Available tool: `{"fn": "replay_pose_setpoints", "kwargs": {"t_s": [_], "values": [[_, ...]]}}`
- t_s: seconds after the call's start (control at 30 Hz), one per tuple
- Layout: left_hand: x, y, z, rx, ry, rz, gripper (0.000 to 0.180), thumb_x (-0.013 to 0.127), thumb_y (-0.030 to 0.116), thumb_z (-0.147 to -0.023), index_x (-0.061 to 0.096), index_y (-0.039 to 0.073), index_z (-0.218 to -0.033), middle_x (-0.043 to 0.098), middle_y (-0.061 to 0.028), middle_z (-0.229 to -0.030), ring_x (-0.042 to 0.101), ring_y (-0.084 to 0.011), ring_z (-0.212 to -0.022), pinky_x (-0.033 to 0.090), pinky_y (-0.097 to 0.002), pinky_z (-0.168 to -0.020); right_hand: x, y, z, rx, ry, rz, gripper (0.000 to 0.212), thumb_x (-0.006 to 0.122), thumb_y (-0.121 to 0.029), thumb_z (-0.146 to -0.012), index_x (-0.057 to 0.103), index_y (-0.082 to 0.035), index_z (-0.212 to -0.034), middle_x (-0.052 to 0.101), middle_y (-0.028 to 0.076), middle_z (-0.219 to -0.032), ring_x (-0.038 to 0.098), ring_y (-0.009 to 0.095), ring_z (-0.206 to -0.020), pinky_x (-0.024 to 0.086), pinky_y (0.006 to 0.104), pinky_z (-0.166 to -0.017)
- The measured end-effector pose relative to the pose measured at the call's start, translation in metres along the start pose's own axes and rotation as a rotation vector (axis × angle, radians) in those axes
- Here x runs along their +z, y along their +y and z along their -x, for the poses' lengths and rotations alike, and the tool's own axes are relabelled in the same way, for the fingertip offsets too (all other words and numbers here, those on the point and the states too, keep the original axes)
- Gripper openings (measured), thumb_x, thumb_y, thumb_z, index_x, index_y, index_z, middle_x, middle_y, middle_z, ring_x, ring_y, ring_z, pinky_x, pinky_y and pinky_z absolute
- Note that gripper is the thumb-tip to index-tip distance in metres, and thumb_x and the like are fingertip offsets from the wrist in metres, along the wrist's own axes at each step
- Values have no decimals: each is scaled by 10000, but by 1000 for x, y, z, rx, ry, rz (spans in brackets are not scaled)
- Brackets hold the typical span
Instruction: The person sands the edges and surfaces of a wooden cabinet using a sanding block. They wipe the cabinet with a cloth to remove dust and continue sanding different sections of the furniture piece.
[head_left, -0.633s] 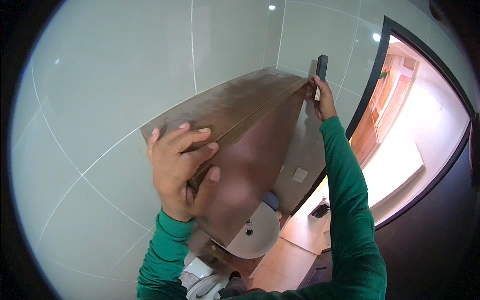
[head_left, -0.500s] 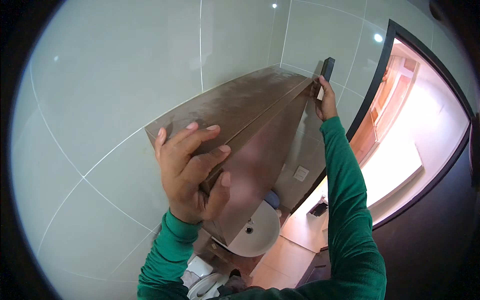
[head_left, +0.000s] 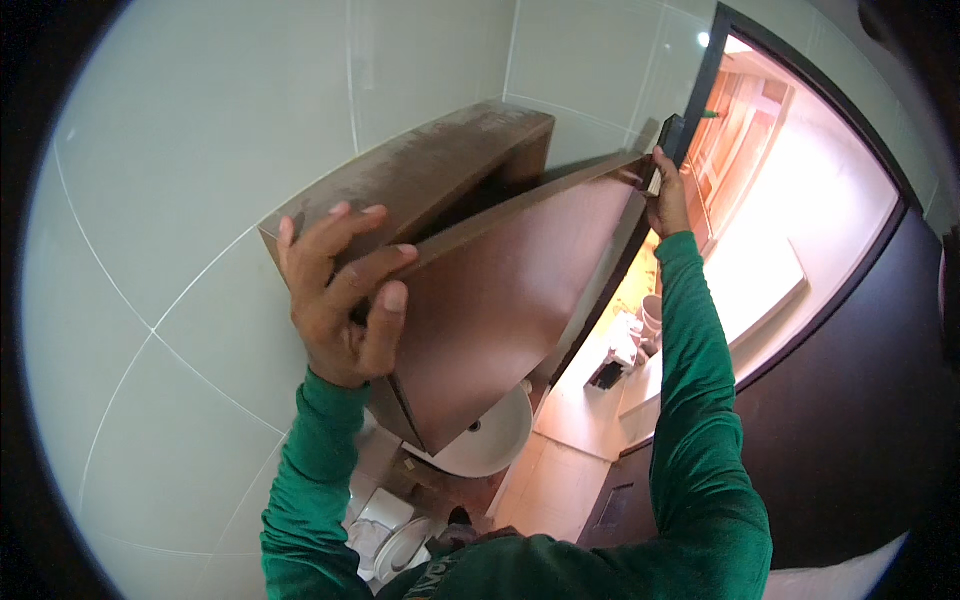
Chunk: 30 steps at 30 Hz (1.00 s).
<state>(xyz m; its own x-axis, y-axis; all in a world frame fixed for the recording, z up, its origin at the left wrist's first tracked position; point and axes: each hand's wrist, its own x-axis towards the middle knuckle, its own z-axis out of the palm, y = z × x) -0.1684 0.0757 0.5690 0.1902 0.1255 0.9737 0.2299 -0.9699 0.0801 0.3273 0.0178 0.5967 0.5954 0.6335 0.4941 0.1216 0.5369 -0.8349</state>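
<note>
A brown wall cabinet with a dusty top hangs on the tiled wall. Its mirrored door stands swung out on the right side, showing a dark gap inside. My left hand rests at the cabinet's near end, fingers spread over the top edge and thumb apart. At the far end of the door, my right hand grips a dark rectangular block with a pale side. The right fingers are at the door's edge too, partly hidden behind it.
Below the cabinet is a white washbasin, with a toilet nearer me. To the right, a dark-framed doorway opens onto a bright room, its dark door beside my right arm. A white bucket stands beyond the doorway.
The cabinet door has swung out from the body, opening a gap along the top. My right hand has moved outward with the door edge and the block. The view has shifted to the right.
</note>
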Motion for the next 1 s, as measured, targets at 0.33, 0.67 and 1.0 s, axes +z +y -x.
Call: {"fn": "replay_pose_setpoints", "kwargs": {"t_s": [0.33, 0.67, 1.0], "values": [[8, 5, 9, 131, 217, -115, 166, 709, 106, -921, 800, 115, -1060, 696, -72, -1130, 580, -329, -1209, 311, -583, -1208, -78, -47, 101, -154, 169, -127, 330, 644, -327, -1018, 660, -65, -1219, 665, 16, -1072, 615, 153, -1048, 470, 328, -946], [36, 114, 6, 98, -85, -178, 464, 774, 255, -868, 686, 103, -1297, 609, -68, -1443, 541, -303, -1348, 217, -661, -1205, -111, -73, 206, -418, 352, -258, 325, 553, -333, -1047, 692, -59, -1153, 685, 83, -1147, 633, 219, -1097, 489, 375, -971], [104, 151, -1, 149, -333, -226, 674, 639, 331, -973, 398, 232, -1595, 320, -68, -1676, 258, -338, -1551, 173, -722, -1191, -97, -79, 243, -391, 406, -150, 360, 471, -337, -1077, 658, -54, -1201, 675, 118, -1182, 631, 248, -1147, 515, 408, -999]]}}
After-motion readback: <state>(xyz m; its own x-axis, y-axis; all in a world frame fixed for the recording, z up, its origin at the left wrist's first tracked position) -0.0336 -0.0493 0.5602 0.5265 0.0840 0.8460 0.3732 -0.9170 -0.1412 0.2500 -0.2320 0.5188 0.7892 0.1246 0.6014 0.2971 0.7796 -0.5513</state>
